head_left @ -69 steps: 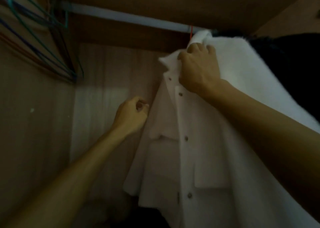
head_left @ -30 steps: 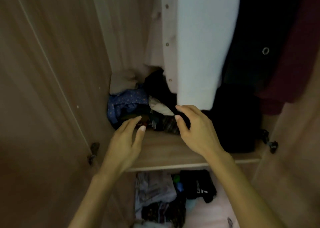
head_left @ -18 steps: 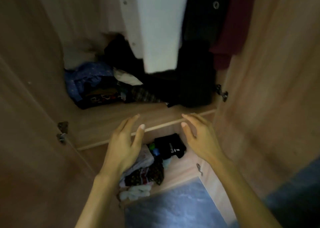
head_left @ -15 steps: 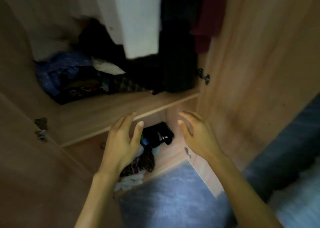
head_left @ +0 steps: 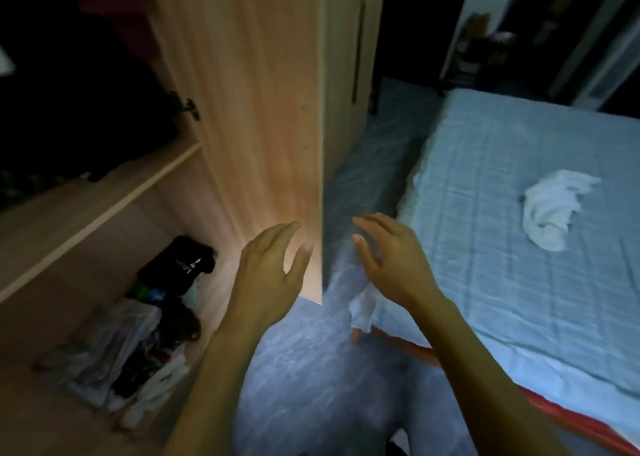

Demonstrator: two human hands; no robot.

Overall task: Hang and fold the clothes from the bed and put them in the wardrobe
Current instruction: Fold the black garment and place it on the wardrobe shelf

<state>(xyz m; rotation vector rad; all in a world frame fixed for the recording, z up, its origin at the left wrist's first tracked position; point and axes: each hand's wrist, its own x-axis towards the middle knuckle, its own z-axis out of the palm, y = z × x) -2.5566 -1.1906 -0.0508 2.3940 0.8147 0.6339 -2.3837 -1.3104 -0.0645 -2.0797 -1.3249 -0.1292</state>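
A crumpled white garment [head_left: 550, 206] lies on the light blue bed [head_left: 502, 248] at the right. The open wooden wardrobe [head_left: 104, 206] fills the left, with dark hanging clothes [head_left: 79, 85] above its shelf and a pile of folded clothes [head_left: 138, 331] on its floor. My left hand [head_left: 273, 279] and my right hand [head_left: 391, 258] float empty in the middle with relaxed fingers, either side of the edge of the open wardrobe door [head_left: 263, 116]. Neither hand touches anything.
Grey patterned floor [head_left: 329, 369] runs between wardrobe and bed. The bed has a red frame edge [head_left: 571, 417] at the lower right. A dark doorway and cluttered shelf [head_left: 485, 40] lie beyond the bed's far end.
My right hand let go of the white coat hung on the rail. Both hands came down empty and my view swung right, from the wardrobe interior toward the bed.
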